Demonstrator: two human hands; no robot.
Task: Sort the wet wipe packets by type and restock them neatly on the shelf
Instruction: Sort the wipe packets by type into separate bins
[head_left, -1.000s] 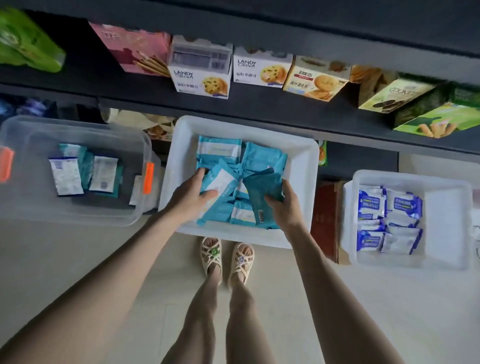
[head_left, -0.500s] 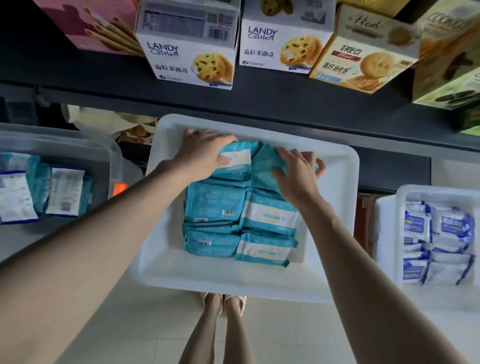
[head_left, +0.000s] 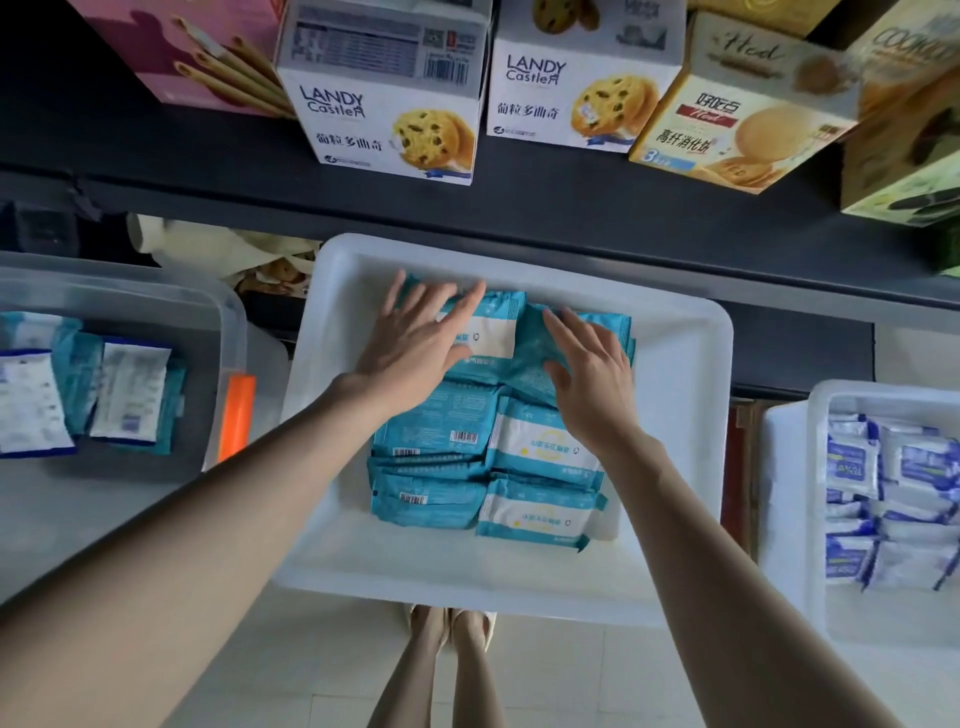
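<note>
Teal wet wipe packets (head_left: 488, 467) lie in two neat columns in the white tray (head_left: 680, 415) in the middle. My left hand (head_left: 415, 338) rests flat with spread fingers on the far left packet. My right hand (head_left: 592, 379) lies with straight fingers on the far right packet. Neither hand grips anything. Blue-and-white wipe packets (head_left: 888, 499) fill a white tray (head_left: 789, 493) on the right. Mixed packets (head_left: 83, 384) lie in a clear bin (head_left: 228, 332) on the left.
A dark shelf (head_left: 519, 208) just above the trays carries cookie boxes (head_left: 395, 119) and other snack cartons. The clear bin has an orange latch (head_left: 236, 415). My legs and sandalled feet (head_left: 449, 629) stand on the pale tiled floor below the middle tray.
My head has moved closer to the middle tray. Both hands went from shuffling loose teal packets to lying flat on the far row, and the packets now sit in tidy columns.
</note>
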